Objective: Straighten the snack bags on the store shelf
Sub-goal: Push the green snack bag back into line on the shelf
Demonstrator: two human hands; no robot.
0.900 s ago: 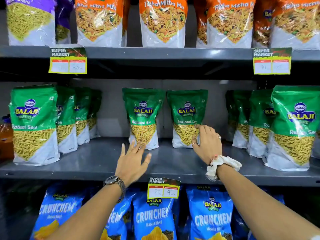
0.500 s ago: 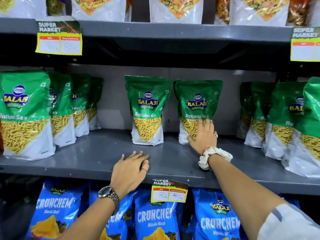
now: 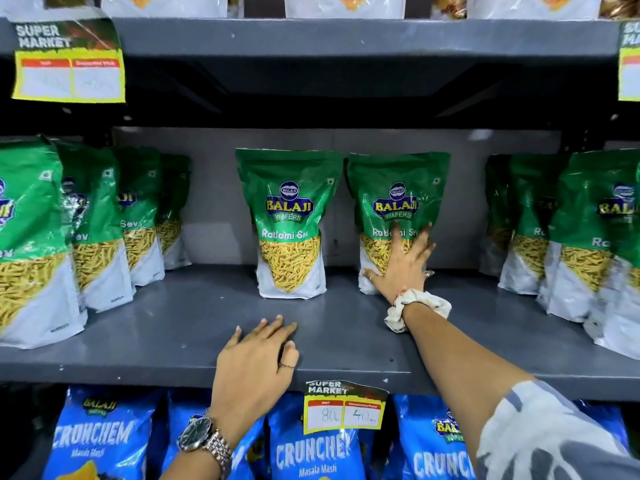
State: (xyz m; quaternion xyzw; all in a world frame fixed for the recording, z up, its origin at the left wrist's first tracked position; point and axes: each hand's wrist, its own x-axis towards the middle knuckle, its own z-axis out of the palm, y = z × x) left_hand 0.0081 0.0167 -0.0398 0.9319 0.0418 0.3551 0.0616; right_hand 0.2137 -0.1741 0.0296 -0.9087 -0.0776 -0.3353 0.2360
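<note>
Right bag [image 3: 398, 202]: green and white pouch marked "Balaji Wafers", yellow sev printed on the lower front; stands upright at the back of the grey shelf [image 3: 173, 327], just beside its twin.
Left bag [image 3: 290, 216]: same pouch, upright, facing front, touched by neither hand.
Right hand [image 3: 403, 265]: flat against the lower front of the right bag, fingers spread apart, thumb low at the bag's left bottom corner; it presses on the bag and does not clamp it.
Left hand [image 3: 254, 368]: palm down on the shelf's front edge, fingers together and lying flat, holding nothing, well short of the left bag.
Wrists: a white scrunchie [image 3: 415, 308] on the right, a metal watch [image 3: 204, 439] on the left; a grey patterned sleeve [image 3: 554, 434] shows at lower right.
Left row [image 3: 93, 230]: four like green pouches lined from front to back, the nearest cut off by the frame edge.
Right row [image 3: 571, 237]: more of the same pouches, also front to back, leaning a little.
Gaps: bare shelf lies between the two middle bags and each side row.
Below: blue "Crunchem" bags [image 3: 315, 448] on the lower shelf, partly hidden by both forearms.
Price tag [image 3: 344, 408]: yellow "Super Market" card on the shelf lip, between the arms.
Above: another shelf with white bag bottoms [image 3: 343, 5] and a second tag [image 3: 69, 60] at left.
</note>
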